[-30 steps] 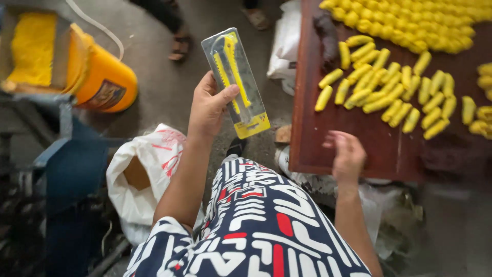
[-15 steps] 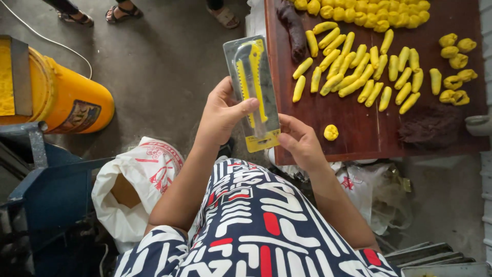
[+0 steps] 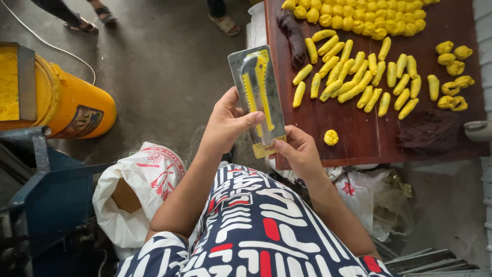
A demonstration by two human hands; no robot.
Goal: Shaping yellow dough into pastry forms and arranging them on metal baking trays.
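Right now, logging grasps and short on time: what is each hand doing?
Left hand: closed around the blister pack with a yellow utility knife, thumb across its front.
Right hand: fingertips pinching the pack's bottom edge.

Left of the surface (image 3: pixel 359 138) stands the bucket (image 3: pixel 72 105); dough pieces (image 3: pixel 359 82) lie on it; bag (image 3: pixel 138 190) below the bucket.

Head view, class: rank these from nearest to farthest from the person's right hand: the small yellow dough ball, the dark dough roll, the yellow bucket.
Measured from the right hand:
1. Small yellow dough ball, just right of the hand, near the board's front edge.
2. Dark dough roll, at the board's far left corner.
3. Yellow bucket, on the floor, far left.
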